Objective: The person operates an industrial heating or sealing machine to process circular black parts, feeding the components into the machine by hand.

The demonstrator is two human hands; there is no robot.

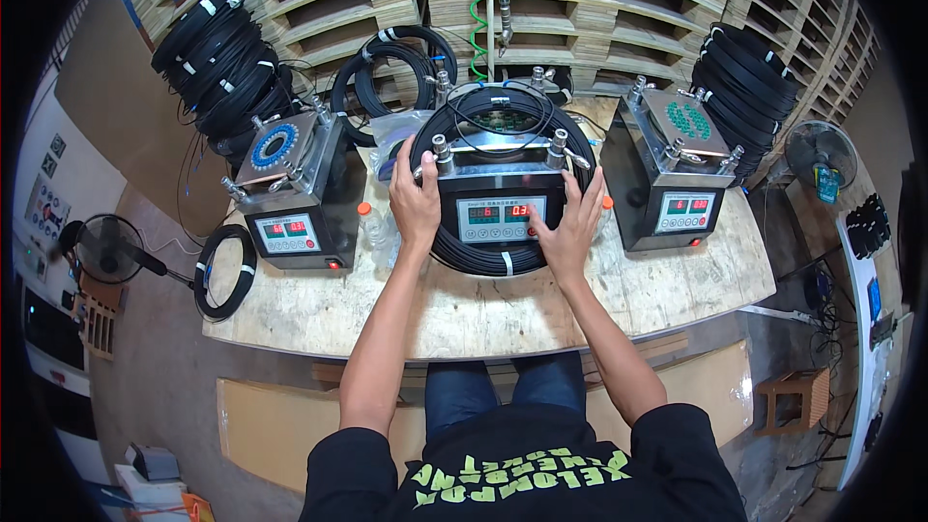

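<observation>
A large coil of black cable [512,263] with white tape bands stands tilted against the front of the middle machine [503,184]. That machine has a lit digital display, several buttons and metal clamp knobs, seen through the coil's ring. My left hand [416,203] grips the coil's left side beside a clamp knob. On the opposite side my right hand [572,232] holds the coil, its thumb toward the panel. Thin loose cable loops cross the coil's top. Parts of the coil are hidden behind my fingers.
Similar machines stand at left [285,184] and right [677,169] on the wooden table [387,314]. Stacked black coils [227,63] rise behind the left one, more coils [744,97] behind the right. Orange-capped bottles [372,224] flank the middle machine. A green air hose [478,0] hangs behind.
</observation>
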